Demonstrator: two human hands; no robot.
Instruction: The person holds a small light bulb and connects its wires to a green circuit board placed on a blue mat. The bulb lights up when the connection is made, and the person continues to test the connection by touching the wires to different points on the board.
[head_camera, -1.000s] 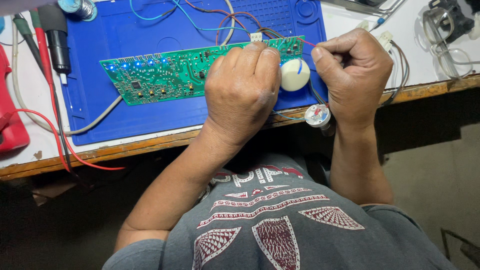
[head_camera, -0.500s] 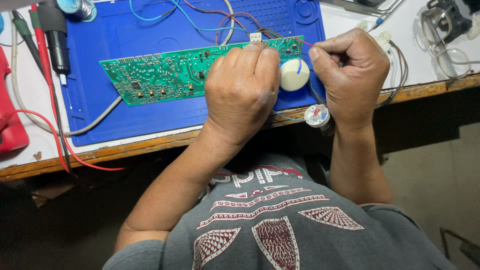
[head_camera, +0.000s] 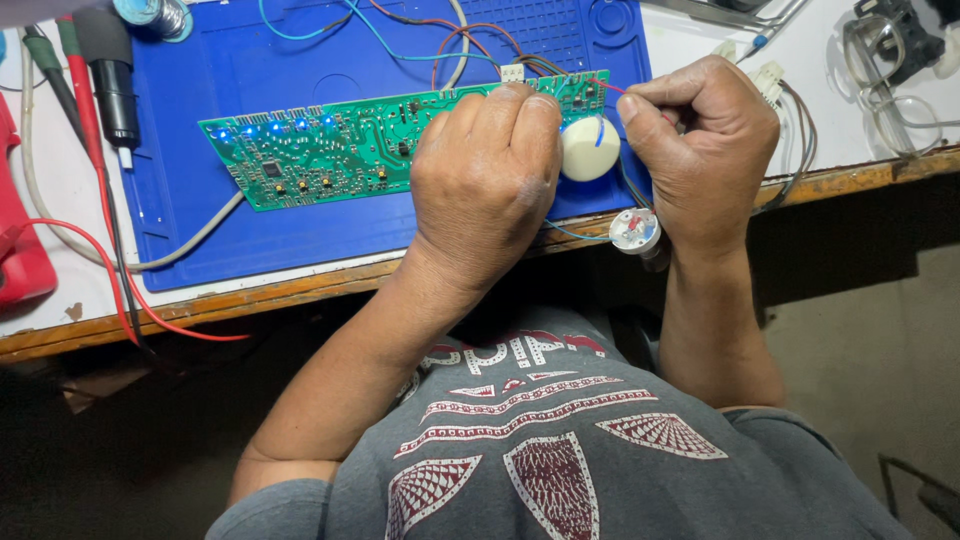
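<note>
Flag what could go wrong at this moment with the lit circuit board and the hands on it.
The circuit board shows blue lights, so it seems powered; the left hand resting on it could short something. The right hand pinches a thin red wire that might pull loose. A small round part overhangs the bench edge.

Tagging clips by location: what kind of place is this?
Likely an electronics repair bench: a green circuit board with lit blue lights lies on a blue work mat, loose wires run to it, and red and black probe leads lie alongside.

Matt blue mat (head_camera: 330, 225), worn wooden table edge (head_camera: 300, 290)
</note>
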